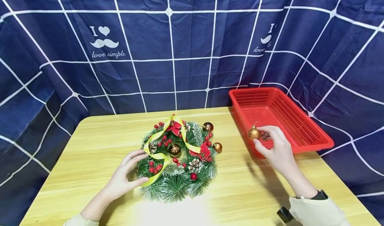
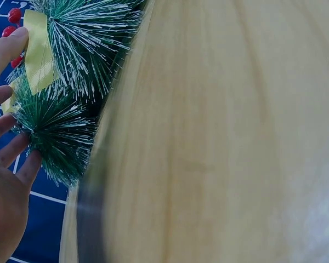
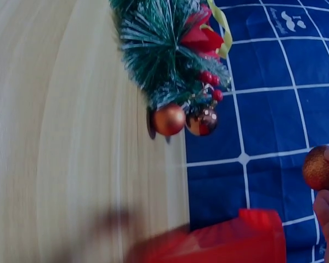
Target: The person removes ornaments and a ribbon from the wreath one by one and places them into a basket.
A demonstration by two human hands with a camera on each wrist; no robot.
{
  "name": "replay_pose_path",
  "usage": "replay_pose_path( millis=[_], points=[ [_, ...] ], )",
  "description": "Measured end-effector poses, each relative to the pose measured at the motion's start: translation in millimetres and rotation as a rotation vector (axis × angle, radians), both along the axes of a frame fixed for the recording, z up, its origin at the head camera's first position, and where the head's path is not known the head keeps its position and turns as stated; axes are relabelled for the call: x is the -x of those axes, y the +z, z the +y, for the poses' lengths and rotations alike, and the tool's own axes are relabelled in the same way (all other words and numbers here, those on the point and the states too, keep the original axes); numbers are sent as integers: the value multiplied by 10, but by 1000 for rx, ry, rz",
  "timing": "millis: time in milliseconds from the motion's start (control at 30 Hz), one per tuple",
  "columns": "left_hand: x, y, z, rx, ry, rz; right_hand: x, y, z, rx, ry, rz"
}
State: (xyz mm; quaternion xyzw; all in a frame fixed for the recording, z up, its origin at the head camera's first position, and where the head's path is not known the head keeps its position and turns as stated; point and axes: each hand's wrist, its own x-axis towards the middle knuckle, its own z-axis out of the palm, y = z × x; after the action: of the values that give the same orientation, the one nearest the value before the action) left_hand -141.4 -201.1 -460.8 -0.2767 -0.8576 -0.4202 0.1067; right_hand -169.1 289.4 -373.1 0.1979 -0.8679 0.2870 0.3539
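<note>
A green Christmas wreath [image 1: 177,182] with frosted tips lies on the table. It carries red berries, pinecones, red flowers and several shiny baubles. A yellow ribbon [image 1: 162,157] winds loosely over its top and left side. My left hand [image 1: 121,177] is at the wreath's left edge, fingers spread and relaxed, thumb and fingertips touching the ribbon and greenery. In the left wrist view its fingers [image 2: 13,145] lie against the needles. Between the thumb and fingers of my right hand [image 1: 277,149] is a glittery gold bauble [image 1: 254,133], held up at the red basket's near left rim.
A red plastic basket [image 1: 300,149] with slotted sides stands at the table's right. The wooden table [image 1: 99,132] meets a dark blue curtain [image 1: 192,72] with white grid lines at the back and sides. A copper bauble [image 3: 169,119] sits at the wreath's right edge.
</note>
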Motion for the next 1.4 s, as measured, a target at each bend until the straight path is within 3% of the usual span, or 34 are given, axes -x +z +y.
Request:
replay_pose_path(
  millis=[667, 1400],
  points=[
    [8, -34, 5, 11, 12, 10, 121, -39, 347, -6, -170, -103],
    [-28, 24, 44, 21, 46, -2, 154, -50, 550, -63, -239, -303]
  ],
)
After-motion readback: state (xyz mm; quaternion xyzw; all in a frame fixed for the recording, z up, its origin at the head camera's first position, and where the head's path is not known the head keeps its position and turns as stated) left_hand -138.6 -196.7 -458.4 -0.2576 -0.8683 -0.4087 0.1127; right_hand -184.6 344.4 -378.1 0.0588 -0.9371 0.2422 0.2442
